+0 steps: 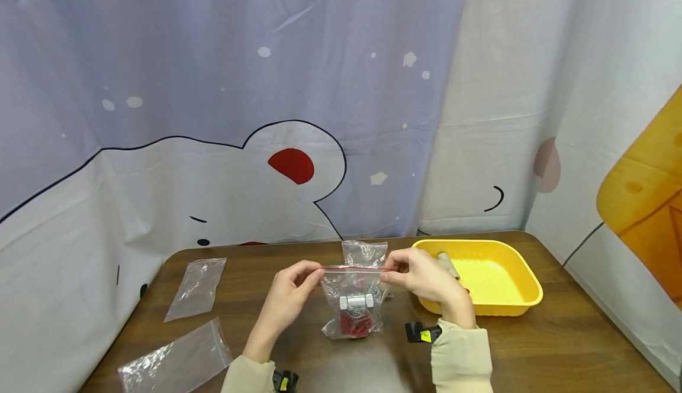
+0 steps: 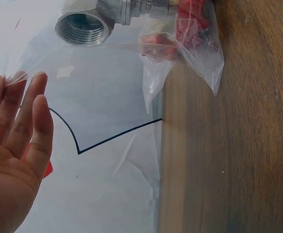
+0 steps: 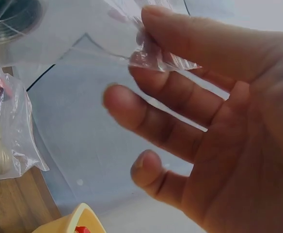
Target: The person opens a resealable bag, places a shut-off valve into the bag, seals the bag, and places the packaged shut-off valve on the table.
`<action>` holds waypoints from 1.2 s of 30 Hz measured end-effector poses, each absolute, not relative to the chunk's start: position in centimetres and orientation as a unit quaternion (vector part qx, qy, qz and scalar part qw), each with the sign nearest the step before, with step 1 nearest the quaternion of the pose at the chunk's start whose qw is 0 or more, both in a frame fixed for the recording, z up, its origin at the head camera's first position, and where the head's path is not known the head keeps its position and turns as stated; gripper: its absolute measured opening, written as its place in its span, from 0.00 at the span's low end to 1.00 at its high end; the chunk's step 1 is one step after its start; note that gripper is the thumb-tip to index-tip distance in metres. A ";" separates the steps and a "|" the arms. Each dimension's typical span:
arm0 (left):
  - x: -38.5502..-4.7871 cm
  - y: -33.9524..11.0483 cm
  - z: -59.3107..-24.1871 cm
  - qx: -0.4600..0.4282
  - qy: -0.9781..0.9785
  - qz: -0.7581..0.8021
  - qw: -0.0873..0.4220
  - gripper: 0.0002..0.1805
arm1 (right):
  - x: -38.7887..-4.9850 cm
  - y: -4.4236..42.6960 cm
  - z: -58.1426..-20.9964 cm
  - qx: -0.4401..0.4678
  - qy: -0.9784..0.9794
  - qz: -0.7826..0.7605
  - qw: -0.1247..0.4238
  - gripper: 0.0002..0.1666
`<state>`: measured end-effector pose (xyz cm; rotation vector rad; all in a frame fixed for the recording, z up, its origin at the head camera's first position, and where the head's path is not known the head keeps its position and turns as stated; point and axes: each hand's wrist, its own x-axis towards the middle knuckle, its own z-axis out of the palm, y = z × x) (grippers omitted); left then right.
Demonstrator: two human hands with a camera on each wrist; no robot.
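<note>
Pinching top corners of clear bag (image 1: 348, 284) with left hand (image 1: 286, 298) and right hand (image 1: 426, 276), we're holding red strip (image 1: 351, 268) straight above metal valve (image 1: 356, 302); keeping grips level likely helps.

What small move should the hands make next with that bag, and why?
Probably run the right hand along the red strip of the clear bag toward the left hand, pressing the strip closed: the metal fitting is already inside, and both hands pinch the bag at its top. I can't tell whether the strip is already sealed.

Plastic bag (image 1: 346, 287) (glossy), metal fitting (image 1: 356, 302)
</note>
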<state>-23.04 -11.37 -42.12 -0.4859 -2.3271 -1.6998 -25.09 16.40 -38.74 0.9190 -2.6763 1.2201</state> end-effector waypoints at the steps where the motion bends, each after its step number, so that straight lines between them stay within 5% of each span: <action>1: -22.8 -11.3 -41.7 -0.165 -0.792 -0.577 0.109 0.04 | -25.1 16.4 -38.8 0.303 -0.866 0.396 0.035 0.10; 8: -21.9 -11.2 -40.5 -0.169 -0.789 -0.581 0.104 0.04 | -25.2 16.5 -39.0 0.320 -0.861 0.391 0.057 0.15; 19: -22.1 -11.3 -40.9 -0.169 -0.786 -0.584 0.112 0.03 | -25.3 16.5 -39.0 0.271 -0.880 0.387 0.054 0.05; 36: -22.0 -11.3 -40.7 -0.166 -0.784 -0.588 0.105 0.03 | -25.2 17.0 -39.0 0.246 -0.907 0.327 0.101 0.12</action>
